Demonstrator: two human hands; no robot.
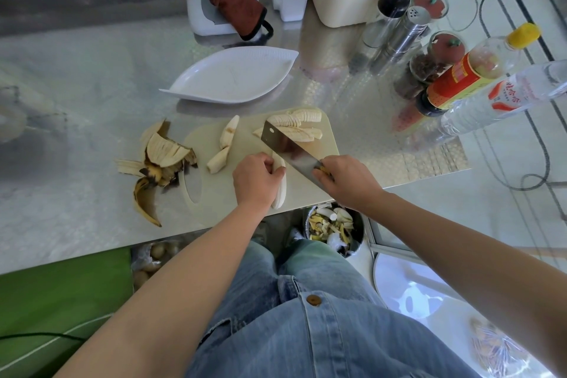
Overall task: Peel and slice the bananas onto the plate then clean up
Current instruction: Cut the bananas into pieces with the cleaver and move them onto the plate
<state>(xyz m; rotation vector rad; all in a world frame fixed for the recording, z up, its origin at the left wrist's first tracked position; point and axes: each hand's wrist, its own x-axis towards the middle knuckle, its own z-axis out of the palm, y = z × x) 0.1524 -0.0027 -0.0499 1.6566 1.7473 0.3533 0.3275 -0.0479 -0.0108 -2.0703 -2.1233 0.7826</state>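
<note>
On the pale cutting board my left hand presses down on a peeled banana half near the front edge. My right hand grips the handle of a cleaver, whose blade lies across the board just beyond my left fingers. Sliced banana is piled at the board's far right corner. Two more peeled pieces lie at the board's middle. Banana peels rest on the steel counter left of the board. The white leaf-shaped plate stands behind the board with nothing on it.
Oil and water bottles, shakers and spice jars crowd the counter's right side. A cream bin and a white box with a brown cloth stand at the back. A waste bucket with scraps sits on the floor below the counter edge.
</note>
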